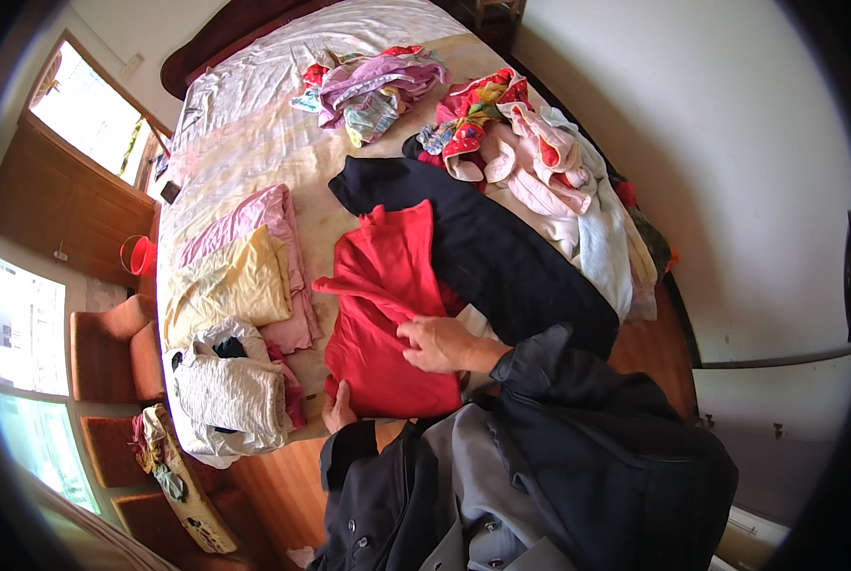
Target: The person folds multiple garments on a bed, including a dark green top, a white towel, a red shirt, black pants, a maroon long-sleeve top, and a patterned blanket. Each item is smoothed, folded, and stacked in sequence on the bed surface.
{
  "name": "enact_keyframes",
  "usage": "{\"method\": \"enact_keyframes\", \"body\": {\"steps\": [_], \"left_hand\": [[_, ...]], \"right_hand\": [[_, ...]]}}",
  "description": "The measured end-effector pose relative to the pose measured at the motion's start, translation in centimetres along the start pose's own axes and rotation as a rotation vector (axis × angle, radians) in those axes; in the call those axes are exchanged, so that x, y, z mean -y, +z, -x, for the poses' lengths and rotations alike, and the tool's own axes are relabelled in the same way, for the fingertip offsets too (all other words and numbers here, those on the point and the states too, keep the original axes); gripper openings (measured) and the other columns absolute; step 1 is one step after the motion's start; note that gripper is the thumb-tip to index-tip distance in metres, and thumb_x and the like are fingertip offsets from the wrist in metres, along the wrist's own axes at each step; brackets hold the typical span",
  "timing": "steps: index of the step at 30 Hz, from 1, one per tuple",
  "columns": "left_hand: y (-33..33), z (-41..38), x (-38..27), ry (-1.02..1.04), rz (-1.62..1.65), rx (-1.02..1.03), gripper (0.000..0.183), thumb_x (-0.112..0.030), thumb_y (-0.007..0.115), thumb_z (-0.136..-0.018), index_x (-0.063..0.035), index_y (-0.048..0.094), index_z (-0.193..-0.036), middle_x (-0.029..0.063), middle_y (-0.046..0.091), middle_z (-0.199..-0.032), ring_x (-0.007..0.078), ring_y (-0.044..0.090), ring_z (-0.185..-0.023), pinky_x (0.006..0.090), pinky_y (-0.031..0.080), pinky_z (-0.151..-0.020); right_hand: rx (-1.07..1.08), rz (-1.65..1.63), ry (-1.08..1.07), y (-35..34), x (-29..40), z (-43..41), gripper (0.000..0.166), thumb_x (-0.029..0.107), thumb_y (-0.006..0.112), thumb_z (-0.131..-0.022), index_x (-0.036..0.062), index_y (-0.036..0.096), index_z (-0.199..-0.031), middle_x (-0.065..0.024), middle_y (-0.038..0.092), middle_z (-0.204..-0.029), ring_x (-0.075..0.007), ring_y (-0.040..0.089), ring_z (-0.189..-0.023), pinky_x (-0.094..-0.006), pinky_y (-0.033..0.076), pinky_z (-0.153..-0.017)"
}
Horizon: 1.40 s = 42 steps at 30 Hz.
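Observation:
A red long-sleeved top lies partly folded near the front edge of the bed, one sleeve slanting across its body. My right hand rests on the top at the lower end of that sleeve, fingers bent; whether they pinch the cloth is unclear. At the near left corner, my left hand holds the edge of the red top, its fingers partly hidden. Black trousers or a similar black garment stretch out along the top's right side, partly beneath it.
Left of the red top lie a folded white textured garment, a yellow one and a pink one. Loose clothes heap at the right and far side of the bed. Wooden seating stands left, a wall right.

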<state>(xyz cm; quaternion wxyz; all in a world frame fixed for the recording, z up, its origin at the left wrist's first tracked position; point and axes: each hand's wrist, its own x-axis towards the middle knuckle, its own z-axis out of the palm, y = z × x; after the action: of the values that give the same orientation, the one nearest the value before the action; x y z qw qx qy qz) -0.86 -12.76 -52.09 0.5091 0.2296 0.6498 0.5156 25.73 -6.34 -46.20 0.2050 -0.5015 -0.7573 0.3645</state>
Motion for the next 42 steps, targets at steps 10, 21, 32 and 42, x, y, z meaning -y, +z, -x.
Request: {"method": "enact_keyframes", "body": {"steps": [10,21,32,42], "left_hand": [[0.6,4.1,-3.3,0.398,0.000,0.122,0.031,-0.013,0.071,-0.093,0.0001,0.069,-0.121,0.0011,0.069,-0.102,0.0091,0.061,-0.092,0.0249,0.048,-0.084],[-4.5,1.8,3.5,0.174,0.088,-0.119,0.033,-0.014,0.068,-0.093,0.0022,0.067,-0.122,0.0099,0.072,-0.109,0.0174,0.065,-0.094,0.0307,0.051,-0.088],[-4.0,2.3,4.6,-0.017,0.004,-0.068,0.053,-0.023,0.074,-0.092,-0.0008,0.057,-0.137,0.0118,0.069,-0.121,0.0227,0.065,-0.108,0.0360,0.052,-0.091],[-3.3,5.6,3.1,-0.362,-0.136,-0.114,0.056,-0.031,0.084,-0.082,-0.0135,0.059,-0.129,0.0045,0.070,-0.107,0.0213,0.069,-0.082,0.0340,0.052,-0.064]], "right_hand": [[-0.094,-0.038,0.231,1.6,-1.3,-6.8,0.060,0.039,0.067,-0.084,-0.0072,0.053,-0.120,-0.0308,0.066,-0.109,-0.0437,0.066,-0.102,-0.0480,0.053,-0.088],[-0.506,-0.439,0.014,-0.6,-2.5,-6.0,0.027,0.022,0.060,-0.089,-0.0033,0.053,-0.082,-0.0242,0.058,-0.073,-0.0404,0.060,-0.070,-0.0450,0.045,-0.063],[-0.449,0.141,0.326,-1.1,-3.8,-5.3,0.061,0.032,0.069,-0.082,-0.0008,0.053,-0.131,-0.0223,0.061,-0.120,-0.0423,0.063,-0.104,-0.0474,0.054,-0.089],[-0.205,0.186,0.283,-1.2,-6.8,-17.6,0.051,0.026,0.064,-0.071,-0.0072,0.060,-0.109,-0.0291,0.067,-0.109,-0.0441,0.066,-0.102,-0.0476,0.055,-0.089]]}}
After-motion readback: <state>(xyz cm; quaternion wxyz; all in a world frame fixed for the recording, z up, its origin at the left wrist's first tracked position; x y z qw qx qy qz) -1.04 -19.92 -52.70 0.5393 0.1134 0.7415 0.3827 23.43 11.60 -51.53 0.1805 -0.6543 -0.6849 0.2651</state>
